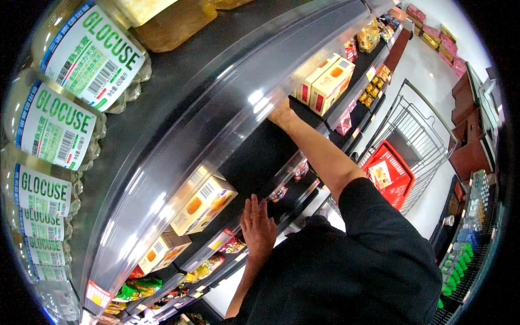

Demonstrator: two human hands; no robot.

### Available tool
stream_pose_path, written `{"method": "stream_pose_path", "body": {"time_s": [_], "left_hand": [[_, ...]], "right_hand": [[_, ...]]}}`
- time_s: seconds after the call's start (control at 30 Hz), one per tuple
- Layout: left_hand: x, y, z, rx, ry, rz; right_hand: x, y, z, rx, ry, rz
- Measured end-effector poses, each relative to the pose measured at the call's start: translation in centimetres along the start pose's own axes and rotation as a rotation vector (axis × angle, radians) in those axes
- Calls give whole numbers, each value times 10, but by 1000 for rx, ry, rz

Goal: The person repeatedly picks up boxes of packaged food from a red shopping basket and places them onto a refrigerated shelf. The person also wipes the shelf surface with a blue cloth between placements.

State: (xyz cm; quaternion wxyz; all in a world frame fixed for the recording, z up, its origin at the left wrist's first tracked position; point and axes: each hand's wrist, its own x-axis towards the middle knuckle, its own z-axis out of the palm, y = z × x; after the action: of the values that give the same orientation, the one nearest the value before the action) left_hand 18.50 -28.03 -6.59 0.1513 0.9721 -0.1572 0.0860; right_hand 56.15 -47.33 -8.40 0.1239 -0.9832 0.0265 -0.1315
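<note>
My right hand [281,110] reaches into the shelf, close to two cream cookie boxes [331,87] standing side by side. Its fingers are hidden behind the glare on the clear shelf guard [227,134], so any grip on something cannot be made out. My left hand [258,227] is at the front edge of the same black shelf [260,162], fingers straight and nothing held. To its left stands another cream box [205,203] with a cookie picture. A similar box [162,252] sits farther along the shelf.
Large clear drink bottles [57,122] line the upper shelf at left. Snack packets [140,288] sit farther along and on lower shelves. Behind me is a metal shopping cart [422,118] holding a red plastic basket [400,178]. Green-capped bottles [455,268] fill a rack at far right.
</note>
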Motion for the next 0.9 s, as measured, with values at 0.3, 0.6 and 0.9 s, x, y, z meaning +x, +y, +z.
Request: {"method": "stream_pose_path", "body": {"time_s": [0.3, 0.6, 0.9], "left_hand": [[-1, 0, -2, -20, 23, -26], [57, 54, -25, -789, -35, -44], [106, 116, -19, -1454, -436, -188]], "right_hand": [[-117, 32, -112, 167, -308, -63], [-231, 105, -157, 1782, -682, 312], [-316, 145, -155, 2298, -860, 425]]}}
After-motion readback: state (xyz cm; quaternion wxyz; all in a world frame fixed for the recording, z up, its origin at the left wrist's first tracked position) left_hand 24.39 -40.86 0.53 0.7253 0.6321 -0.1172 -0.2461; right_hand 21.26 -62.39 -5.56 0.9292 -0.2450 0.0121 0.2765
